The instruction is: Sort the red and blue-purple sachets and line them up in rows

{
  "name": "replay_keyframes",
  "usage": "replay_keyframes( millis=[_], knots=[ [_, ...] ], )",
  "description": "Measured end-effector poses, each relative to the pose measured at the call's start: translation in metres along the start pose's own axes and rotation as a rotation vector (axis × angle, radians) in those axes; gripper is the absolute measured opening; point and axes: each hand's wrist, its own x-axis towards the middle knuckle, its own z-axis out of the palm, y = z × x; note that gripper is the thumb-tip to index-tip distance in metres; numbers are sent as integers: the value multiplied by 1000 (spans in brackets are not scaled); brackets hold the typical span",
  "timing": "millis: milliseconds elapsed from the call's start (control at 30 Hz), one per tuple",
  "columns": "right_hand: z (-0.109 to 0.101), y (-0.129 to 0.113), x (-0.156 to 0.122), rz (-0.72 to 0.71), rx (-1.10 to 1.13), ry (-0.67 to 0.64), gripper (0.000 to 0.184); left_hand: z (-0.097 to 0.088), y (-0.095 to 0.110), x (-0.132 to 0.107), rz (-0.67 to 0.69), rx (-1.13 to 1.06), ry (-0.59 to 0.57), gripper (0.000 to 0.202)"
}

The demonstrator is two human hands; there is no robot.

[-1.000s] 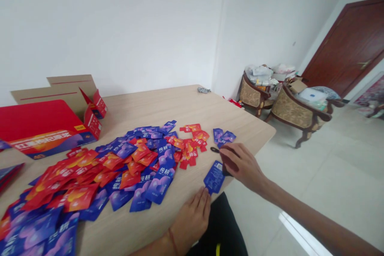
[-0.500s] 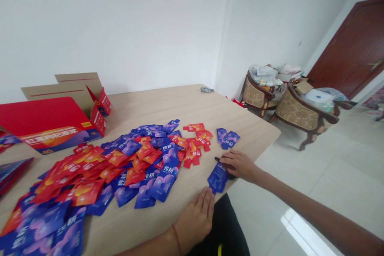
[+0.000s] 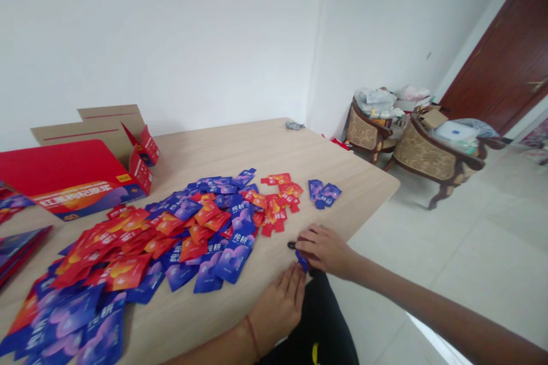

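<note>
My left hand [image 3: 278,303] lies at the table's near edge, fingers together, holding the end of a blue packet [image 3: 302,261]. Only a small piece of this packet shows between my hands. My right hand [image 3: 324,251] is curled over the packet's other part and grips a small black object [image 3: 291,245]. A rounded black end sticks out past the fingers; the rest is hidden, so its kind cannot be made out. To the left spreads a heap of red packets [image 3: 127,272] and blue packets [image 3: 233,256]. Smaller red pieces [image 3: 274,219] lie at its right end.
Several small blue pieces [image 3: 327,195] lie beyond my right hand. An open red carton [image 3: 64,165] stands at the table's left. A grey crumpled item [image 3: 294,125] rests at the far corner. Laden armchairs [image 3: 423,157] stand on the floor to the right.
My right hand has slid left and nearer, with the black object, towards my left hand. The blue packet, widely visible before, is now mostly covered. My left hand stays nearly in place.
</note>
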Motion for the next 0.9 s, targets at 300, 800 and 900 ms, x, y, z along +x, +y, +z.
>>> replay_keyframes(
  millis=[300, 800, 900],
  knots=[
    [7, 72, -22, 341, 28, 240, 30, -5, -1, 0, -1, -53, -72, 45],
    [-59, 52, -75, 501, 137, 664, 32, -44, -41, 9, -690, -952, 116, 15],
    [-59, 41, -68, 465, 128, 682, 33, -37, -52, 16, -785, -1051, 35, 13]
  ],
)
